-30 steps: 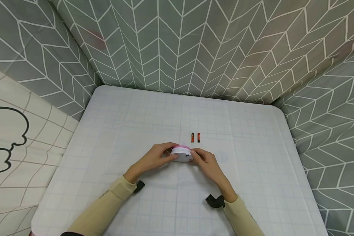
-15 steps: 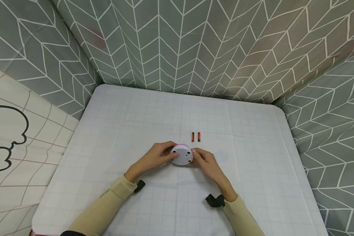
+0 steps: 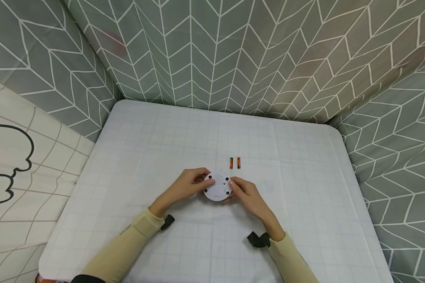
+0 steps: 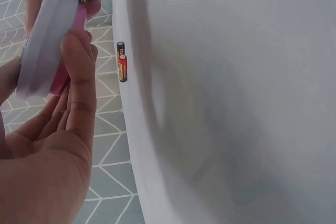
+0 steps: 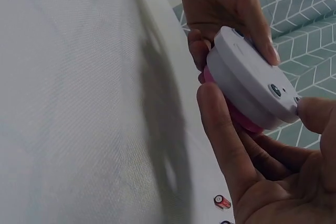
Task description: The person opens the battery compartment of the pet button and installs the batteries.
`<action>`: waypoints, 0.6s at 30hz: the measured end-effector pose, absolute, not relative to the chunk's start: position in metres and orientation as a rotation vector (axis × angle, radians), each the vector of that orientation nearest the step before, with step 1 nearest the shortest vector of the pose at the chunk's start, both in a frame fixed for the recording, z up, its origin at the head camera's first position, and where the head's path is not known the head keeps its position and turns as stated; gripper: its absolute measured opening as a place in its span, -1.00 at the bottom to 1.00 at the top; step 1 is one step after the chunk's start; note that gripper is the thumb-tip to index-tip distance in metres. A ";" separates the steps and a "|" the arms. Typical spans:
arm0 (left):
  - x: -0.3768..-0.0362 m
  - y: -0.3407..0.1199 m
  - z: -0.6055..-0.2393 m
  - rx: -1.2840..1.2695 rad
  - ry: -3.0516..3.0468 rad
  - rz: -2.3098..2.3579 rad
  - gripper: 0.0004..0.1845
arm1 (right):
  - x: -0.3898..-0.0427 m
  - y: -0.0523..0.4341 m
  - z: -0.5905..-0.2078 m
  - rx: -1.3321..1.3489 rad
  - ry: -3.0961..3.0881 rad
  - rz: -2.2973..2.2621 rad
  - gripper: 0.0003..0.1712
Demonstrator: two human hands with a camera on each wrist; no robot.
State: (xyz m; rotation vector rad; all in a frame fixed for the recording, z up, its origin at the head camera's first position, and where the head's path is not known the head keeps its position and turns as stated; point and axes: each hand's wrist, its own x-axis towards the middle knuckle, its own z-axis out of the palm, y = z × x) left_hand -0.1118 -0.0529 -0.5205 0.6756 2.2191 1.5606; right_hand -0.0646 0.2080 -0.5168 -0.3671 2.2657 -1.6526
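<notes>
Head view: one round white device (image 3: pixel 217 188) with a pink face, held at centre frame just above the counter (image 3: pixel 163 149), its white underside with four dark feet turned toward the camera. Left hand (image 3: pixel 187 186) gripped its left edge, fingers curled round the rim; right hand (image 3: pixel 246 192) gripped its right edge likewise. Two batteries (image 3: pixel 235 163), orange and black, lay side by side on the counter just above the device in frame. Grey chevron cloth (image 3: pixel 233 55) filled the upper frame.
</notes>
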 end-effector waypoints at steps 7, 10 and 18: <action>-0.112 -0.053 -0.517 0.585 2.118 1.591 -0.69 | -0.065 0.209 -0.516 -0.390 2.180 -1.723 -0.57; -0.113 -0.053 -0.518 0.561 2.079 1.613 -0.68 | -0.065 0.209 -0.516 -0.383 2.158 -1.747 -0.57; -0.112 -0.054 -0.517 0.483 1.940 1.669 -0.64 | -0.064 0.208 -0.512 -0.360 2.212 -1.740 -0.61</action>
